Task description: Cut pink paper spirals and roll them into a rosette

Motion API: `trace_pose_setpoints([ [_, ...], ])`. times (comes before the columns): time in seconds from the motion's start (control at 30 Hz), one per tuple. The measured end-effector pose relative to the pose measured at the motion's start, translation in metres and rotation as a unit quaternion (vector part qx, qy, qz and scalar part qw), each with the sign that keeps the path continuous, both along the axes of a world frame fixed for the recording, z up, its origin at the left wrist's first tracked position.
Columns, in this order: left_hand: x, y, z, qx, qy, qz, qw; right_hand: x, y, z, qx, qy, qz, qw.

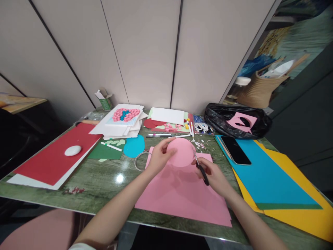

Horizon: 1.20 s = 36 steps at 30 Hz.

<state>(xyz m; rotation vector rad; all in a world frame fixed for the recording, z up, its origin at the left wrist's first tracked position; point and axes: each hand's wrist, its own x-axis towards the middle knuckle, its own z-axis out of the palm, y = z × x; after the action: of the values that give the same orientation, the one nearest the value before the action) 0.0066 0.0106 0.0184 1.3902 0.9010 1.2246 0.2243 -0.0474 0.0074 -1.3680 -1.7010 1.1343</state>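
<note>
A pink paper circle (183, 152) is pinched at its left edge between the thumb and fingers of my left hand (161, 155). My right hand (210, 171) grips black-handled scissors (202, 172), and their blades touch or nearly touch the circle's right edge. Beneath both hands lie large pink paper sheets (182, 201). Left of them, a grey ring (137, 161), perhaps a tape roll, rests on the table near a round blue paper (134, 146).
A black plastic bag (215, 119) with a cut pink scrap (243, 121) stands back right. A phone (235, 150) lies on blue sheets (275, 177). Red sheets (59, 156) carry a white oval object (73, 150). Paper bits (199, 143) and markers (160, 134) lie behind my hands.
</note>
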Motion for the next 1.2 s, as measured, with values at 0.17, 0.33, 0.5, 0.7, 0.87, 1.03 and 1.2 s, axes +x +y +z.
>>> trace_pose_setpoints([
  [0.17, -0.0015, 0.0011, -0.002, 0.002, 0.013, 0.019, 1.0, -0.0001, -0.0003, 0.0005, 0.003, -0.008, 0.007, 1.0],
  [0.33, -0.0028, 0.002, -0.0028, 0.004, 0.028, 0.029, 0.999, -0.0003, -0.0003, 0.0, 0.003, -0.016, 0.011, 1.0],
  [0.5, -0.0028, 0.0021, -0.0011, 0.007, 0.022, 0.038, 0.999, 0.0005, -0.0001, -0.001, 0.001, -0.014, 0.012, 1.0],
  [0.7, -0.0037, 0.0038, -0.0015, 0.013, 0.019, 0.043, 0.999, -0.0008, -0.0015, 0.0015, -0.014, -0.014, 0.018, 1.0],
  [0.87, -0.0052, 0.0031, -0.0005, 0.009, 0.02, 0.048, 0.999, -0.002, -0.0026, 0.0044, -0.016, -0.016, 0.018, 1.0],
  [1.03, -0.0059, 0.0027, 0.002, 0.011, 0.028, 0.06, 0.998, -0.0022, -0.0022, 0.0033, -0.02, -0.008, 0.019, 1.0],
  [1.2, -0.0065, 0.0035, 0.0029, 0.011, 0.024, 0.062, 0.998, -0.0026, -0.0022, 0.0027, -0.023, -0.009, 0.019, 1.0],
])
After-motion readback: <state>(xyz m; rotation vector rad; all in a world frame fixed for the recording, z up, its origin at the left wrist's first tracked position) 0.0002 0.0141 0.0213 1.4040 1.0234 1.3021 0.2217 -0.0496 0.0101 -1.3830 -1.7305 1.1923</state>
